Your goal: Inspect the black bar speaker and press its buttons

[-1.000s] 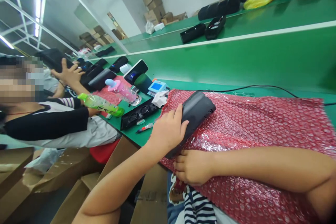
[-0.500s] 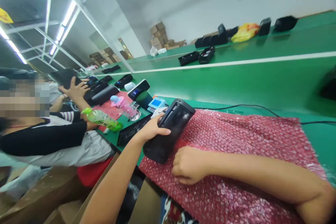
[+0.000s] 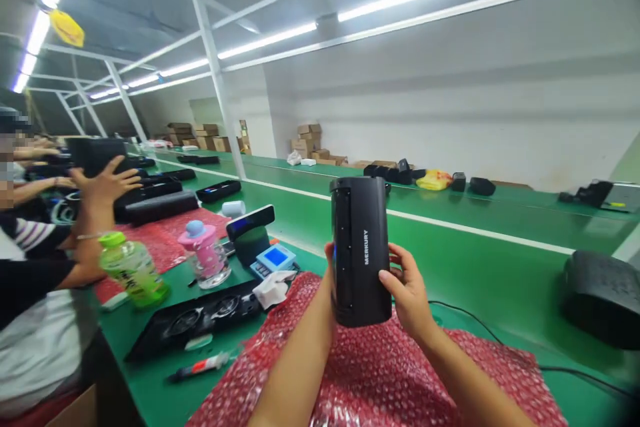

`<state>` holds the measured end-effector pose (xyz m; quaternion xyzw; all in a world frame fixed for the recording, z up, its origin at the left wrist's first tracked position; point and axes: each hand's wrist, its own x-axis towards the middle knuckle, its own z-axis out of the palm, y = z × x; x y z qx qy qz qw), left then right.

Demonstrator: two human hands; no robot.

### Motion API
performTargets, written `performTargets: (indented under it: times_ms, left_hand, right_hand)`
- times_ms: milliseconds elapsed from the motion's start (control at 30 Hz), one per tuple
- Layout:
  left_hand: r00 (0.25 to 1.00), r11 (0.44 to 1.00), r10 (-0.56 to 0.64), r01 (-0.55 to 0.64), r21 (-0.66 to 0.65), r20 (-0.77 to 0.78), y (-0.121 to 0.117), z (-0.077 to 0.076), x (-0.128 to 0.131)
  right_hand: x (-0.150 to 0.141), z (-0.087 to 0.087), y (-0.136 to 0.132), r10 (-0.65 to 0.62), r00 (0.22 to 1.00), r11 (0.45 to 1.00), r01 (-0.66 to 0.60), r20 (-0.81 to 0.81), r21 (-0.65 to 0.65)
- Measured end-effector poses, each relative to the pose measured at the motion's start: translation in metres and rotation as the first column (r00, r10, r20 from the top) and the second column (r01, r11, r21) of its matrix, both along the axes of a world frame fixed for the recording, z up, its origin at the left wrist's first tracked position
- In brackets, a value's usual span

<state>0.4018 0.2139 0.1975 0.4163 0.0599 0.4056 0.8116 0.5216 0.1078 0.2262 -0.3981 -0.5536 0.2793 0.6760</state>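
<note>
A black speaker housing [image 3: 363,253] stands upright in the air before me, the white word "MERKURY" running up its front. My left hand [image 3: 329,267] grips its left side, with most of the fingers hidden behind it. On the right side my right hand [image 3: 409,290] is closed round the edge, thumb on the front and fingers toward the back. Beneath both forearms lies a sheet of red bubble wrap [image 3: 370,373] on the green bench.
To the left lie a black panel with two round drivers [image 3: 200,317], a syringe-like tube [image 3: 200,367], a green-capped bottle [image 3: 133,270], a pink cup [image 3: 203,257] and a blue device [image 3: 274,259]. A co-worker's hand [image 3: 107,183] holds another black housing. A black speaker [image 3: 603,297] sits far right.
The housing has risen off the bubble wrap and turned upright, its printed face toward me. My right hand, formerly a loose fist on the wrap, now holds its right side. My view has tilted up.
</note>
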Motion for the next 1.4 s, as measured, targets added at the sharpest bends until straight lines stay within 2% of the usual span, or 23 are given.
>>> performTargets:
  times_ms: [100, 200, 300, 400, 467, 567, 600, 667, 733, 800, 833, 1000, 1100, 1167, 1200, 1300, 1400]
  left_hand:
    - [0.999, 0.997, 0.041, -0.038, -0.065, 0.033, 0.0, -0.02, 0.019]
    - [0.99, 0.982, 0.138, -0.134, -0.134, 0.015, -0.006, -0.038, 0.02]
    - [0.977, 0.968, 0.209, -0.212, -0.136, -0.034, -0.014, -0.051, 0.011]
    - [0.963, 0.957, 0.256, -0.265, -0.119, -0.089, -0.017, -0.055, -0.006]
    - [0.966, 0.963, 0.231, -0.244, -0.117, -0.119, -0.012, -0.047, -0.018]
    - [0.966, 0.979, 0.195, -0.202, -0.029, -0.17, 0.002, -0.02, -0.024]
    - [0.955, 0.971, 0.237, -0.236, 0.027, -0.176, 0.007, -0.01, -0.02]
    - [0.881, 0.911, 0.412, -0.392, 0.128, -0.233, 0.013, 0.01, -0.006]
    - [0.719, 0.789, 0.614, -0.568, 0.234, -0.326, 0.013, 0.023, 0.012]
    - [0.593, 0.703, 0.709, -0.642, 0.307, -0.383, 0.011, 0.03, 0.023]
    - [0.581, 0.695, 0.716, -0.643, 0.321, -0.387, 0.011, 0.033, 0.025]
    - [0.677, 0.767, 0.642, -0.57, 0.295, -0.361, 0.017, 0.039, 0.008]
    - [0.812, 0.877, 0.479, -0.423, 0.229, -0.333, 0.019, 0.042, -0.008]
    - [0.872, 0.923, 0.38, -0.332, 0.195, -0.31, 0.017, 0.045, -0.016]
    - [0.874, 0.923, 0.38, -0.333, 0.194, -0.304, 0.015, 0.047, -0.019]
    - [0.814, 0.871, 0.489, -0.438, 0.222, -0.314, 0.01, 0.053, -0.024]
    - [0.777, 0.846, 0.533, -0.48, 0.234, -0.336, 0.008, 0.058, -0.023]
  right_hand:
    - [-0.003, -0.016, 0.009, -0.105, 0.982, 0.992, 0.094, 0.154, 0.08]
    - [-0.008, -0.027, 0.012, -0.164, 0.956, 0.976, 0.121, 0.244, 0.181]
    - [-0.013, -0.036, 0.009, -0.123, 0.936, 0.977, 0.055, 0.329, 0.208]
    - [-0.015, -0.042, 0.008, -0.044, 0.927, 0.993, -0.001, 0.372, 0.12]
    - [-0.015, -0.044, 0.014, 0.034, 0.948, 0.999, -0.033, 0.316, -0.008]
    - [-0.008, -0.047, 0.033, 0.11, 0.994, 0.964, -0.113, -0.027, -0.24]
    - [-0.004, -0.047, 0.041, 0.1, 0.985, 0.948, -0.138, -0.144, -0.287]
    - [0.007, -0.049, 0.054, 0.059, 0.957, 0.936, -0.152, -0.285, -0.318]
    - [0.021, -0.051, 0.065, 0.031, 0.946, 0.942, -0.136, -0.323, -0.307]
    - [0.035, -0.053, 0.07, 0.032, 0.932, 0.94, -0.152, -0.362, -0.307]
    - [0.041, -0.054, 0.072, 0.049, 0.922, 0.93, -0.182, -0.384, -0.318]
    - [0.045, -0.065, 0.067, 0.212, 0.842, 0.82, -0.43, -0.497, -0.378]
    - [0.03, -0.074, 0.06, 0.276, 0.795, 0.768, -0.52, -0.54, -0.373]
    - [0.018, -0.078, 0.054, 0.312, 0.772, 0.732, -0.567, -0.553, -0.378]
    - [0.014, -0.079, 0.051, 0.327, 0.765, 0.714, -0.585, -0.555, -0.386]
    - [0.004, -0.078, 0.045, 0.355, 0.76, 0.673, -0.612, -0.545, -0.415]
    - [0.003, -0.072, 0.045, 0.349, 0.776, 0.686, -0.594, -0.526, -0.42]
